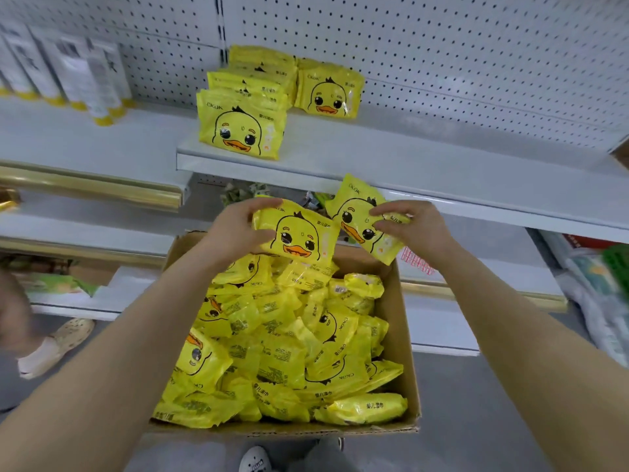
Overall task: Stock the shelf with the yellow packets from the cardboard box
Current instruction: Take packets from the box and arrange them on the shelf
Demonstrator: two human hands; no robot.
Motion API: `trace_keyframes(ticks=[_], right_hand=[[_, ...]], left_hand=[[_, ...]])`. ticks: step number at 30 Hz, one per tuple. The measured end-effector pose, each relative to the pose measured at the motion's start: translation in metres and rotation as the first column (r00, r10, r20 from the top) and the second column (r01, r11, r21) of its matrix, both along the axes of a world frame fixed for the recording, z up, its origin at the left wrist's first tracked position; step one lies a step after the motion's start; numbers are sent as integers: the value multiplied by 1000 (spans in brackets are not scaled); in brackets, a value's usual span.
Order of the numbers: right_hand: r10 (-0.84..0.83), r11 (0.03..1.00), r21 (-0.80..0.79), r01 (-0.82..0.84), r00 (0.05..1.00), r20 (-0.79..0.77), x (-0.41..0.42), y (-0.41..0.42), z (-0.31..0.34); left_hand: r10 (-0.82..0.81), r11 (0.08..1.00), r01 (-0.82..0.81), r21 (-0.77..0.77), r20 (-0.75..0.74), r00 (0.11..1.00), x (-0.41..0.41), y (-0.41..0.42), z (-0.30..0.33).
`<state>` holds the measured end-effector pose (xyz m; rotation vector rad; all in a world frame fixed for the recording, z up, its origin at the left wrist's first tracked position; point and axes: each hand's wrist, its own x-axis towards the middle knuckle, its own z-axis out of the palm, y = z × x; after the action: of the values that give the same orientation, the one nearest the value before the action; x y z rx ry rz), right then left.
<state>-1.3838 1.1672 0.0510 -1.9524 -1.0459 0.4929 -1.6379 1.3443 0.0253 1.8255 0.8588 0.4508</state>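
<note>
An open cardboard box below me is full of several yellow duck-face packets. My left hand grips one yellow packet by its left end, above the box's far edge. My right hand pinches a second yellow packet, tilted, just to the right of the first. On the white shelf above stand a row of yellow packets one behind the other, and one more packet to their right by the pegboard.
White bottles with yellow caps stand on the left shelf. Lower shelves with gold trim run behind the box. A person's foot in a beige clog is at left. Bagged goods lie at right. My shoe shows below the box.
</note>
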Motion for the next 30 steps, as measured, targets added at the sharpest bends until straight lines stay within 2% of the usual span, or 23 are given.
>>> trace_keyframes(ticks=[5, 8, 11, 16, 26, 30], right_hand=[[-19, 993, 114, 15, 999, 32, 44, 20, 34], [-56, 987, 150, 57, 998, -11, 71, 37, 45], [-93, 981, 170, 90, 996, 9, 93, 53, 51], [-120, 979, 169, 110, 992, 48, 130, 72, 52], [-105, 980, 184, 81, 987, 122, 197, 103, 34], [-52, 978, 205, 32, 994, 92, 210, 120, 29]], left_hand=[[61, 997, -65, 48, 88, 994, 31, 14, 30], [124, 987, -133, 89, 100, 987, 63, 13, 50], [171, 982, -179, 53, 131, 977, 99, 19, 58], [238, 970, -241, 21, 95, 967, 151, 36, 59], [368, 925, -370, 90, 45, 929, 232, 101, 33], [377, 869, -373, 325, 54, 925, 263, 130, 27]])
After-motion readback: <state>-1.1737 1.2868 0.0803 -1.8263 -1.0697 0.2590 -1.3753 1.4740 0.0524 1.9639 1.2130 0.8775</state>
